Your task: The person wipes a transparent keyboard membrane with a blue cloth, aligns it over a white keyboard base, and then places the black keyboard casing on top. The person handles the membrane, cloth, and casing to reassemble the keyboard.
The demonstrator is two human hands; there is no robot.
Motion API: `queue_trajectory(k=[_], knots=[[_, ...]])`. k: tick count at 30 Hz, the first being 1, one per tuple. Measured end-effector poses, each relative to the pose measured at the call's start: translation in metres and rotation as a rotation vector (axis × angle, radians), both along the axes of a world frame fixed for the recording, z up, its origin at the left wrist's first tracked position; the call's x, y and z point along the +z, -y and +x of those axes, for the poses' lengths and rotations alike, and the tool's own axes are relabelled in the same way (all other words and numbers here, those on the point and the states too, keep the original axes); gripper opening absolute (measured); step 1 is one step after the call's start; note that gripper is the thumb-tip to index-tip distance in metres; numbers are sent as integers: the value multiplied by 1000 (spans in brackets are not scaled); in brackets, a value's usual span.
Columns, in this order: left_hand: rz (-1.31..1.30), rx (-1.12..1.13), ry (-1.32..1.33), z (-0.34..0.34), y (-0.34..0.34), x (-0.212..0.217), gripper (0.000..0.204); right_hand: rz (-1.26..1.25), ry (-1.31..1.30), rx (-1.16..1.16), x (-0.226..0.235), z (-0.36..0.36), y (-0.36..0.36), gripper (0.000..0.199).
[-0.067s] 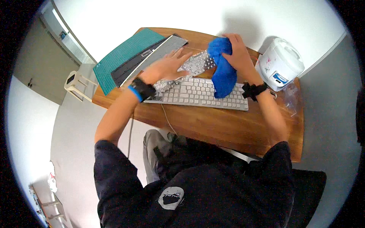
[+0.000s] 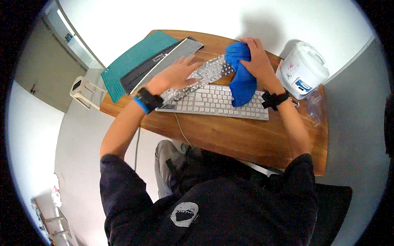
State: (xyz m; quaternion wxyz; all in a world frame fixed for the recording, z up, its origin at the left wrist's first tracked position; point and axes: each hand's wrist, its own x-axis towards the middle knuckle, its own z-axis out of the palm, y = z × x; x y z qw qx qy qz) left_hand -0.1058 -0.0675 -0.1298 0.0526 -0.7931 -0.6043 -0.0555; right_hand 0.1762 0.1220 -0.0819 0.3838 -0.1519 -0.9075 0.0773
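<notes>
My right hand [image 2: 258, 60] is closed round a bunched blue cloth [image 2: 243, 87], whose loose end hangs down over a pale keyboard [image 2: 213, 98]. Behind the keyboard lies a long, shiny grey strip [image 2: 211, 72] with rows of small raised bumps, partly under the cloth. My left hand [image 2: 174, 74], a little blurred, is open with its fingers spread above the left part of this strip. Whether it touches the strip I cannot tell. Each wrist wears a black band.
A flat grey panel [image 2: 177, 52] and a black panel [image 2: 135, 78] rest on a green mat [image 2: 152, 44] at the table's far left. A white rice cooker [image 2: 301, 69] and a clear plastic bag [image 2: 314, 107] stand at the right. A cable [image 2: 180, 128] trails off the front edge.
My left hand has slid a little to the left along the strip, uncovering more of its bumps. My right hand and the cloth have barely shifted.
</notes>
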Motion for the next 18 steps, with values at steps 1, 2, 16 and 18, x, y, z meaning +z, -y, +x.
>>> queue_trajectory(k=[1,2,16,18], knots=[[-88,44,38,-9,12,1,71,1,1,4,0,0,5,70],[-185,80,74,-12,27,12,61,-8,0,0,-1,1,10,71],[-224,294,114,-49,34,-29,32,-237,504,324,-52,-135,54,53],[-267,316,134,-36,37,-8,31,-208,512,298,-51,-126,29,55]])
